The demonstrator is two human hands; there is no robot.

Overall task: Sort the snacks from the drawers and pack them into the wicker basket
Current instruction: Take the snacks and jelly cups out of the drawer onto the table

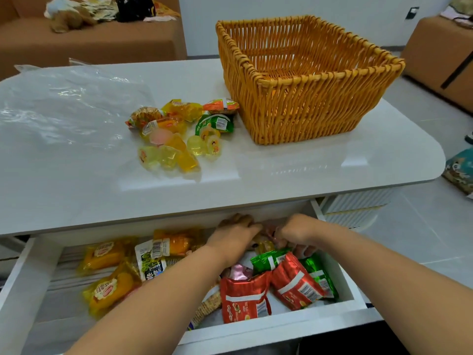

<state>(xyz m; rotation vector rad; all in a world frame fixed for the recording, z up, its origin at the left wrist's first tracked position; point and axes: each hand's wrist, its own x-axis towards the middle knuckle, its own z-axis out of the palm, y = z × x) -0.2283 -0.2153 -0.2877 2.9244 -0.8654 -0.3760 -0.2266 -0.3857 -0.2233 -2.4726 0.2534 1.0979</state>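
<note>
An empty wicker basket [304, 80] stands on the white table [307, 170] at the right. A heap of jelly cups and small snack packs [179, 131] lies on the table to its left. Below, the drawer [281, 326] is pulled open and holds yellow jelly packs [110, 290], red pouches [245, 295] and green pouches [320, 275]. Both hands reach into the drawer's far right corner under the table edge. My left hand [235, 237] has its fingers curled around small snacks there. My right hand [297, 234] curls over small wrapped snacks [266, 245] beside it. What the fingers hold is partly hidden.
A clear plastic bag [69, 106] lies on the table's left side. Brown sofas stand behind [89, 42] and at the right [440, 52], with clutter on top. A patterned cushion [460, 170] lies on the floor at the right.
</note>
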